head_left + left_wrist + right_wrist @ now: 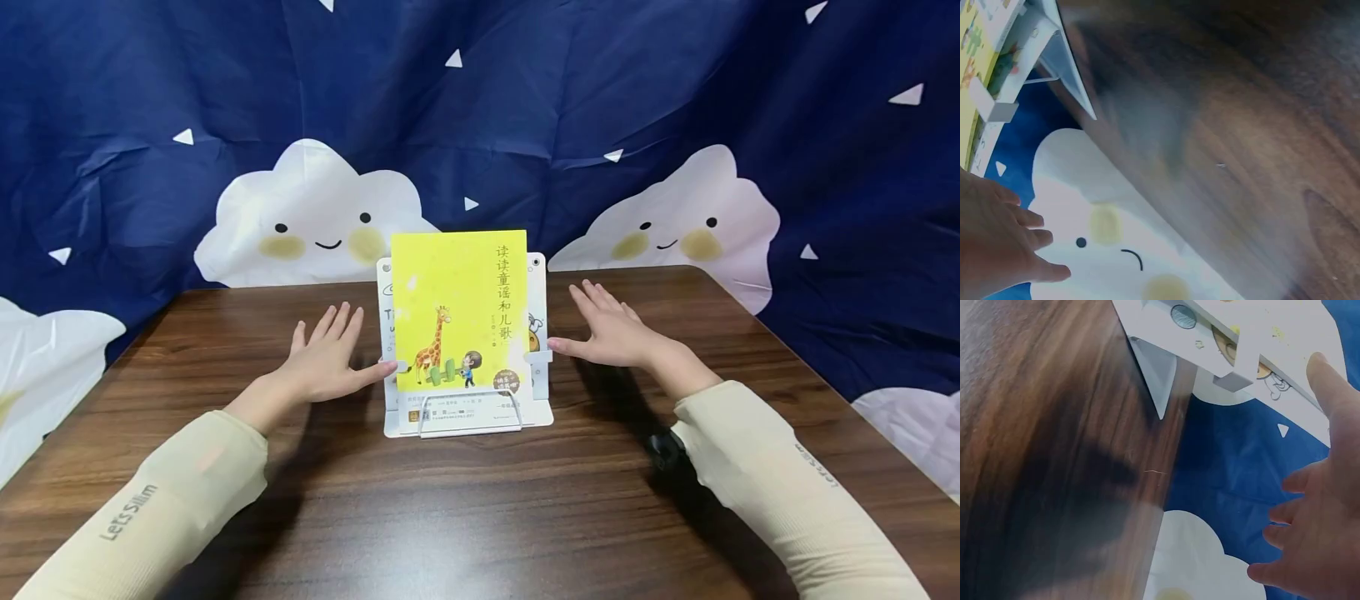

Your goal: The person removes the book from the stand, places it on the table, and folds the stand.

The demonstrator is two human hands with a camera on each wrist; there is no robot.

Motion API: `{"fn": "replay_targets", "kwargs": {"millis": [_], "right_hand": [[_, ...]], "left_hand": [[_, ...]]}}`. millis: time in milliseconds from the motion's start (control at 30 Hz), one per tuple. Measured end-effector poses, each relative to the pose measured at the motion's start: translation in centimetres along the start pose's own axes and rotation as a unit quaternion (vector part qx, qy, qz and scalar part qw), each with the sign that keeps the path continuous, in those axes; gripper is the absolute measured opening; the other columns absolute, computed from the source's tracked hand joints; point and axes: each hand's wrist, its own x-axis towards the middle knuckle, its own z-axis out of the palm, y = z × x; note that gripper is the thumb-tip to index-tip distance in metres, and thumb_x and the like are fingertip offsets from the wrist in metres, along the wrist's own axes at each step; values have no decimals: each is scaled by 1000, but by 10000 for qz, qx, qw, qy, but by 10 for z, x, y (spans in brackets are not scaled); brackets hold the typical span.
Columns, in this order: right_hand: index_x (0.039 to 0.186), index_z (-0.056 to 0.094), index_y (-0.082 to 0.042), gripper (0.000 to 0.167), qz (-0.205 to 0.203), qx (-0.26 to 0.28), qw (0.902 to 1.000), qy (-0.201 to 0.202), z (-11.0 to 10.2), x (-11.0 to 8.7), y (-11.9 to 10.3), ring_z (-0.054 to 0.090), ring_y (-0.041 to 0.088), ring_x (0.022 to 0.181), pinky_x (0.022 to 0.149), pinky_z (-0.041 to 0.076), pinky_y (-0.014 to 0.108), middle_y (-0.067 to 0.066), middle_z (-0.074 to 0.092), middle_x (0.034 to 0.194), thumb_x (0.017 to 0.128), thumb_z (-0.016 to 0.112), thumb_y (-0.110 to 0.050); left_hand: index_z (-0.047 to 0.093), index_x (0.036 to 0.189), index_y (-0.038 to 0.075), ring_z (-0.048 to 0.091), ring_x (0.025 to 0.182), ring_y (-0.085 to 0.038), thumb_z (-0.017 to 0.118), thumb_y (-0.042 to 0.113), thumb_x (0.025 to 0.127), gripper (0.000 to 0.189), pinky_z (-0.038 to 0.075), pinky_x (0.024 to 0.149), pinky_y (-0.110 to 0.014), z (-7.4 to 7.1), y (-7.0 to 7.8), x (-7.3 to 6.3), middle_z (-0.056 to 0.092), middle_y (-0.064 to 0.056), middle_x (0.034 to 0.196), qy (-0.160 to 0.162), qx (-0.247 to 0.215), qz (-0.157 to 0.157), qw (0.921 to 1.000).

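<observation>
A yellow book (457, 308) with a giraffe and a child on its cover leans upright on a white book stand (540, 412). A wire bar crosses the book's lower edge, and small clips (538, 357) sit at its sides. My left hand (322, 362) is spread to the left of the stand, its thumb tip right at the book's lower left side. On the other side, my right hand (611, 329) has straight fingers, with the thumb pointing at the stand's right edge. Neither hand grips anything. In the right wrist view the stand (1166, 337) shows from the side.
The stand is on a dark brown wooden table (480, 517). Behind it hangs a blue cloth (495, 108) printed with white smiling clouds and small triangles. Pale sleeves (172, 492) cover both forearms, and a black device (664, 450) sits at the right wrist.
</observation>
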Motion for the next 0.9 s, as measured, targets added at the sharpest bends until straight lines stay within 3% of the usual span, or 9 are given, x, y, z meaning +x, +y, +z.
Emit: {"fn": "replay_targets", "kwargs": {"millis": [233, 533, 733, 900], "right_hand": [[136, 11, 1, 95, -42, 114, 9997, 220, -6, 0, -4, 2, 33, 126, 94, 9, 58, 22, 5, 140, 75, 48, -61], [134, 17, 4, 93, -160, 297, 9971, 685, -11, 5, -13, 11, 33, 126, 97, 17, 50, 22, 13, 138, 73, 56, -55], [134, 18, 4, 94, -178, 616, 9948, 794, -17, 4, -24, 12, 31, 126, 99, 17, 47, 21, 13, 139, 72, 59, -53], [134, 20, 3, 92, -155, 820, 9916, 984, -16, 5, -27, 15, 30, 125, 99, 18, 45, 20, 17, 138, 72, 60, -51]], "left_hand": [[3, 138, 4, -4, 127, -30, 31, 74, 71, 101, -2, 94, -58, -11, 3, -2, 1, -16, 142, 128, -187, 158, 9996], [17, 137, 3, 13, 126, -29, 41, 68, 74, 94, 11, 96, -54, -19, 10, -5, 18, -16, 139, 759, -599, 461, 9942], [21, 136, 6, 22, 123, -29, 45, 62, 76, 86, 21, 96, -49, -22, 19, -6, 26, -13, 137, 1110, -1105, 703, 9852], [24, 137, 12, 28, 121, -23, 48, 60, 75, 81, 28, 94, -44, -23, 27, -7, 32, -8, 134, 1328, -1641, 664, 9752]]}}
